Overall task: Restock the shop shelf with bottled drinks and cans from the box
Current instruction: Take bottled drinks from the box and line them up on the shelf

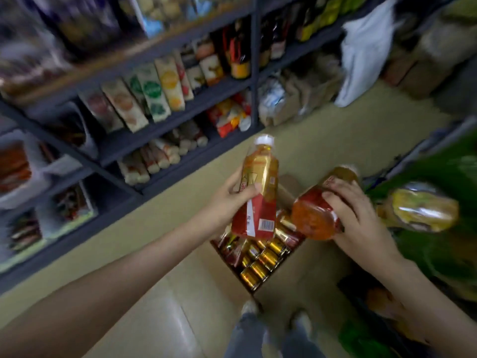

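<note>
Holding over box (291,275) of cans (260,262) (lower centre): our left hand (233,200) grips upright bottle (259,187); right hand (361,215) grips tilted bottle (316,215).

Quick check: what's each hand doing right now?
Left hand: grips an upright tea bottle.
Right hand: grips a tilted tea bottle.

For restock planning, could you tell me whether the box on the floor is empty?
Not empty: rows of gold cans lie packed inside the box.

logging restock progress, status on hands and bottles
Left hand grips upright bottle. Right hand grips tilted bottle. Both over box of cans. Nothing seen in the way.
</note>
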A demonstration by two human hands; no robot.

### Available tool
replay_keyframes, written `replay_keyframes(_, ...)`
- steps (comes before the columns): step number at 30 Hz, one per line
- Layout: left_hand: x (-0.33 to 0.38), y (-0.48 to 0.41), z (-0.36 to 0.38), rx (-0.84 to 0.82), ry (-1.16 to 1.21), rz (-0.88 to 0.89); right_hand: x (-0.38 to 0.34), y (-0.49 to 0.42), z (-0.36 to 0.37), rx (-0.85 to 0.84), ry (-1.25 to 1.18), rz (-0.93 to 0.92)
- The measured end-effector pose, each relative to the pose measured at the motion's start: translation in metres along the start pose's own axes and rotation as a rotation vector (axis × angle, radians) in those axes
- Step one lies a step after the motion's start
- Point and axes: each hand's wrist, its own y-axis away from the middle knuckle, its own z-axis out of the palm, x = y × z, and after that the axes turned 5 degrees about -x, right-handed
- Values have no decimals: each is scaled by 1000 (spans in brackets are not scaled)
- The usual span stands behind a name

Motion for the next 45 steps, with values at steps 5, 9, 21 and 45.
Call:
replay_keyframes(5,73,61,87,-166,-34,176,-24,50,-149,139,237,-192)
replay_keyframes(9,98,107,164,-273,-44,302,-44,109,-243,171,470,-282)
replay_keyframes(21,80,264,446,-401,140,536,-82,367,-419,225,620,-180)
replay_keyframes(45,129,361,504,-503,-32,728,-98,394,-531,372,967,-464)
